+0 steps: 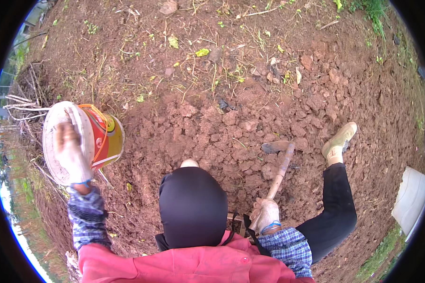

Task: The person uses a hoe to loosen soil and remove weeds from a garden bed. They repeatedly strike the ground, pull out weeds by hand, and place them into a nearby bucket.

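Note:
A short-handled hoe (278, 173) slants up from my right hand (268, 212), which is closed around the lower part of its wooden handle. The metal blade (274, 146) rests against reddish, clumpy soil. At the left stands a plastic bucket (106, 136) with a red and yellow printed side, an orange handle and a whitish top. My left hand (71, 154), in a whitish glove like the right, is over that top. Motion blurs its fingers, so whether they hold anything is unclear. I cannot tell if the whitish surface is a lid or the inside.
Broken soil (205, 131) spreads before my knee, with dry stems and yellow leaves (202, 52) farther out. My shoe (340, 139) is planted at the right. Dry branches (24, 106) lie beyond the bucket. A pale sheet-like object (411, 200) is at the right edge.

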Motion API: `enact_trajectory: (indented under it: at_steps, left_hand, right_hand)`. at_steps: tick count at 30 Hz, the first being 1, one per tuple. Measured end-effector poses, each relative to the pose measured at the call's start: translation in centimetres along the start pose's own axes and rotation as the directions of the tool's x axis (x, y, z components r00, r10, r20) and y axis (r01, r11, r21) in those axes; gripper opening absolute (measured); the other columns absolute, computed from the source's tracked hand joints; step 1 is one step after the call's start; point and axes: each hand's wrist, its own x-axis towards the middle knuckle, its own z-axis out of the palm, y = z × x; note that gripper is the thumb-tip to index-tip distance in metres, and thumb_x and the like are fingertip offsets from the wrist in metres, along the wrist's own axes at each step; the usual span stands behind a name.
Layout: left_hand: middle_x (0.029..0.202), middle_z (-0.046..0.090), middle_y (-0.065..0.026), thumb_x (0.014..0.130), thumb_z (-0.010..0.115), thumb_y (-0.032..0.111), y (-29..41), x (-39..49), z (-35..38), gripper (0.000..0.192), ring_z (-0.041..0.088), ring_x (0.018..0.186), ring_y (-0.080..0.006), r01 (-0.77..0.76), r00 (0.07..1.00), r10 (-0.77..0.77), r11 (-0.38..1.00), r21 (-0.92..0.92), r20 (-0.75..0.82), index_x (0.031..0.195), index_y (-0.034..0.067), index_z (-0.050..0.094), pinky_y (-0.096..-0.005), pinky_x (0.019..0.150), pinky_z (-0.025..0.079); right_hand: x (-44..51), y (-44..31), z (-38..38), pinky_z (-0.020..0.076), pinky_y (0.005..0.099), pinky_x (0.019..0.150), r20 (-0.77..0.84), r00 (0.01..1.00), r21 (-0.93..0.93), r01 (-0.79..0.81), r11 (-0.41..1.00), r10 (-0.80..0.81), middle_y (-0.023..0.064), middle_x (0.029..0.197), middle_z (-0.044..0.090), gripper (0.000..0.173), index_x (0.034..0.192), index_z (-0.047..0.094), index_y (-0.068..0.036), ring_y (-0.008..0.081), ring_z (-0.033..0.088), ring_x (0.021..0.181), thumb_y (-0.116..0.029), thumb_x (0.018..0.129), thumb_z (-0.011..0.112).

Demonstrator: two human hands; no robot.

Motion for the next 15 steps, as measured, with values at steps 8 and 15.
enact_trajectory:
  at_steps: [8,15]
  left_hand:
    - [0.106,0.067,-0.0149,0.087,0.060,0.016,-7.2,9.4,-12.7,0.037,0.066,0.085,-0.0245,-0.135,0.986,0.141,0.391,0.911,0.085,0.123,0.008,0.060,-0.0348,0.074,0.051]
    - [0.096,0.069,-0.0115,0.087,0.065,0.016,-6.8,-7.3,3.2,0.019,0.067,0.089,-0.0235,-0.586,0.743,0.428,0.788,0.191,0.514,0.102,0.005,0.068,-0.0326,0.078,0.055]
  right_hand:
    - [-0.5,0.1,1.1,0.0353,0.0332,0.032,-0.014,0.994,-0.124,0.103,0.987,-0.105,0.0054,0.058,0.048,0.008,0.085,0.049,-0.006,0.0171,0.042,0.036,-0.008,0.082,0.057]
    - [-8.1,-8.2,6.4,0.0359,0.0237,0.033,0.195,0.800,-0.307,0.599,0.740,-0.567,0.0012,0.056,0.048,0.012,0.082,0.047,-0.005,0.0092,0.043,0.038,-0.003,0.079,0.058]
